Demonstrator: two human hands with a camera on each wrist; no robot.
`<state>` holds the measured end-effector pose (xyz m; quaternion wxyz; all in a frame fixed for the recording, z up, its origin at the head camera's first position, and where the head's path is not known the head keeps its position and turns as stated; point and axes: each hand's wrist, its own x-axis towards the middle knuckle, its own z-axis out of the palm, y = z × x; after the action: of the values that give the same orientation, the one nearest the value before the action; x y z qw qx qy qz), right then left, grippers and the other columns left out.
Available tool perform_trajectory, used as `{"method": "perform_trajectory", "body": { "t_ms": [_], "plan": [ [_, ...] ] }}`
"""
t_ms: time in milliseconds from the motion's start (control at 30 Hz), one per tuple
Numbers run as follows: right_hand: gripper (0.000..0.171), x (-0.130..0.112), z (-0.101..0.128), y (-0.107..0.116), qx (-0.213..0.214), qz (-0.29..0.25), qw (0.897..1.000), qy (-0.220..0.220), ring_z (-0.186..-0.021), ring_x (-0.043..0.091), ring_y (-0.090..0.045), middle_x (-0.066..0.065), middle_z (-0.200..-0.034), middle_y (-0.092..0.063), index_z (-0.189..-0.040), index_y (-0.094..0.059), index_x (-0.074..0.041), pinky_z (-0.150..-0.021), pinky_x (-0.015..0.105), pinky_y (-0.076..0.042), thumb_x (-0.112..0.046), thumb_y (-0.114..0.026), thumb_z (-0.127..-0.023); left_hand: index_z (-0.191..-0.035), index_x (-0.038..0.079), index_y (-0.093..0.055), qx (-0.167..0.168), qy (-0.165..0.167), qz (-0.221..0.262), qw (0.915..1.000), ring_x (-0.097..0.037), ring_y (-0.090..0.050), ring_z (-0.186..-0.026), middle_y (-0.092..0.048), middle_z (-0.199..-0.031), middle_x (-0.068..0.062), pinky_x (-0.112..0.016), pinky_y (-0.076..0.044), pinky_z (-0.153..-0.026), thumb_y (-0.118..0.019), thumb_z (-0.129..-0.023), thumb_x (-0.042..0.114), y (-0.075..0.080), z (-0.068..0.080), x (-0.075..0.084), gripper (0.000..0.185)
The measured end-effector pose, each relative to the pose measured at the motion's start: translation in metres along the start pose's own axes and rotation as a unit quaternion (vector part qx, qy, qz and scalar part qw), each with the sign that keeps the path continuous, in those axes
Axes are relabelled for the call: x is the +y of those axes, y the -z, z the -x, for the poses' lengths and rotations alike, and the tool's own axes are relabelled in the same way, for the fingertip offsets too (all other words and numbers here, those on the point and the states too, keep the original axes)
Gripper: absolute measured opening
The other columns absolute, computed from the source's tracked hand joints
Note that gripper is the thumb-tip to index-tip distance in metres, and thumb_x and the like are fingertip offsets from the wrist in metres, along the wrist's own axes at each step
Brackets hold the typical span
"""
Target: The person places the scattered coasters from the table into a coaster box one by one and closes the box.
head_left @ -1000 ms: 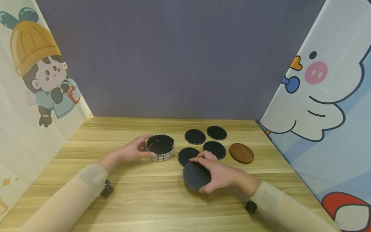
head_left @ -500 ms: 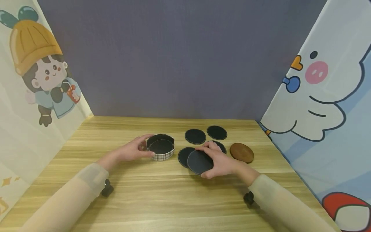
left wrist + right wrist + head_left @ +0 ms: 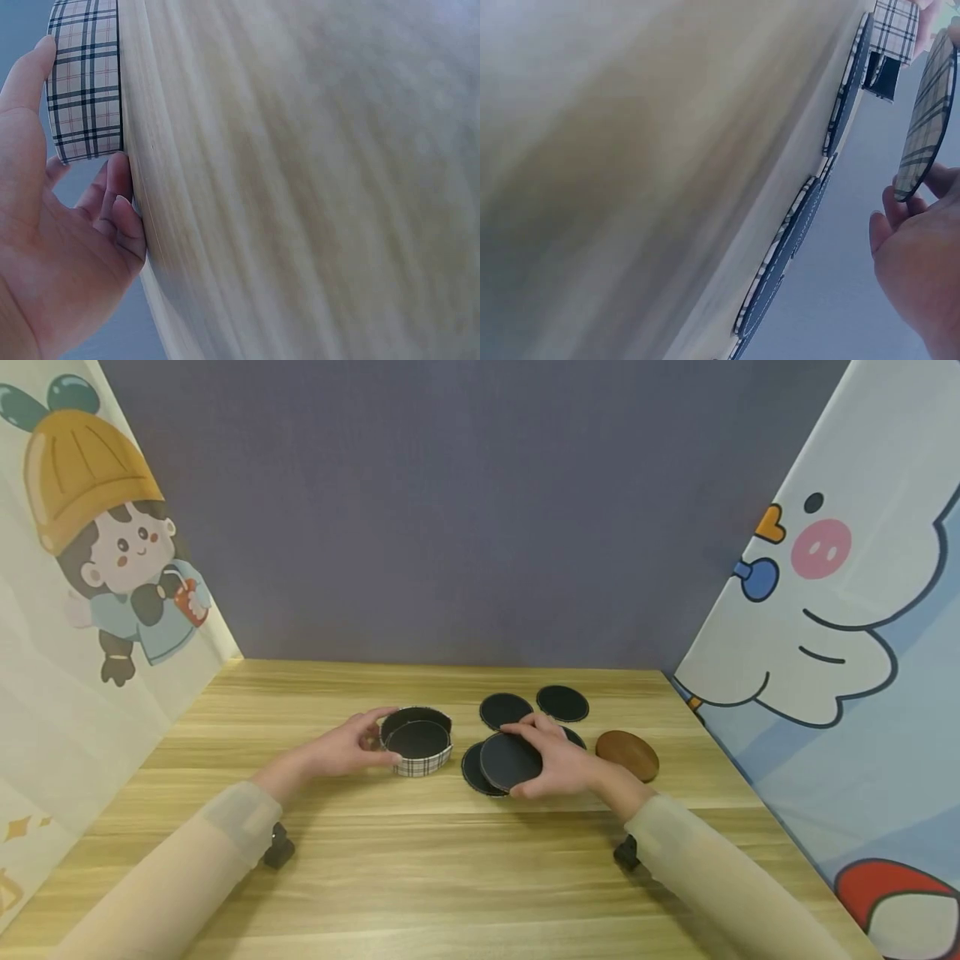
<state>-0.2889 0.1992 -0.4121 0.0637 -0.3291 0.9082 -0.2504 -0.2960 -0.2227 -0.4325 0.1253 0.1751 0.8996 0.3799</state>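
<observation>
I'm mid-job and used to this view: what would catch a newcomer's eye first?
Probably the orange-hatted cartoon child on the left wall and the white cartoon creature on the right wall. Next, above the table, the black-topped disc the right hand holds, and left of it the plaid-sided holder in the left hand. The lone brown disc stands out at far right.
</observation>
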Motion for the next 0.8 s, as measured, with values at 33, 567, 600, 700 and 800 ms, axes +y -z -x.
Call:
{"method": "perform_trajectory", "body": {
  "t_ms": [33,567,600,700,800],
  "plan": [
    [0.104,0.000,-0.002,0.000,0.001,0.002,1.000,-0.001,-0.145,0.037,-0.036,0.006,-0.154,-0.042,-0.168,-0.046,-0.020,-0.110,0.063,-0.040,-0.050,-0.088,-0.078,-0.176,0.025,-0.024,0.000,0.000,0.001,1.0000,-0.042,-0.060,-0.130,-0.048,-0.152,-0.028,-0.051,-0.062,-0.099,-0.085,-0.094,0.054,0.000,0.000,0.000,0.106],
    [0.104,-0.002,-0.033,-0.003,0.007,0.005,1.000,-0.005,-0.145,0.035,-0.037,0.007,-0.158,-0.040,-0.170,-0.043,-0.021,-0.111,0.062,-0.044,-0.050,-0.087,-0.080,-0.175,0.022,-0.026,0.005,-0.007,0.003,1.0000,-0.040,-0.062,-0.126,-0.051,-0.149,-0.029,-0.051,-0.062,-0.098,-0.087,-0.094,0.050,0.001,-0.002,-0.004,0.105],
    [0.104,-0.003,-0.035,-0.003,0.005,0.004,1.000,-0.006,-0.144,0.035,-0.037,0.008,-0.158,-0.040,-0.170,-0.042,-0.022,-0.111,0.061,-0.045,-0.051,-0.086,-0.081,-0.175,0.023,-0.026,0.005,-0.007,0.003,1.0000,-0.040,-0.062,-0.126,-0.050,-0.149,-0.029,-0.050,-0.063,-0.097,-0.087,-0.094,0.050,0.001,-0.002,-0.004,0.105],
    [0.104,-0.005,-0.040,-0.002,0.004,0.003,1.000,-0.006,-0.142,0.034,-0.040,0.009,-0.160,-0.038,-0.170,-0.042,-0.024,-0.109,0.059,-0.047,-0.052,-0.086,-0.080,-0.175,0.023,-0.026,0.004,-0.006,0.001,1.0000,-0.038,-0.062,-0.124,-0.051,-0.148,-0.028,-0.047,-0.063,-0.095,-0.087,-0.094,0.050,0.001,-0.002,-0.003,0.105],
    [0.104,-0.008,-0.045,-0.002,0.003,0.004,1.000,-0.008,-0.138,0.033,-0.043,0.010,-0.160,-0.039,-0.170,-0.041,-0.025,-0.107,0.057,-0.048,-0.054,-0.086,-0.080,-0.175,0.023,-0.026,0.005,-0.006,-0.003,1.0000,-0.037,-0.062,-0.123,-0.051,-0.147,-0.027,-0.047,-0.062,-0.095,-0.086,-0.094,0.051,0.001,-0.002,-0.003,0.105]
  ]
}}
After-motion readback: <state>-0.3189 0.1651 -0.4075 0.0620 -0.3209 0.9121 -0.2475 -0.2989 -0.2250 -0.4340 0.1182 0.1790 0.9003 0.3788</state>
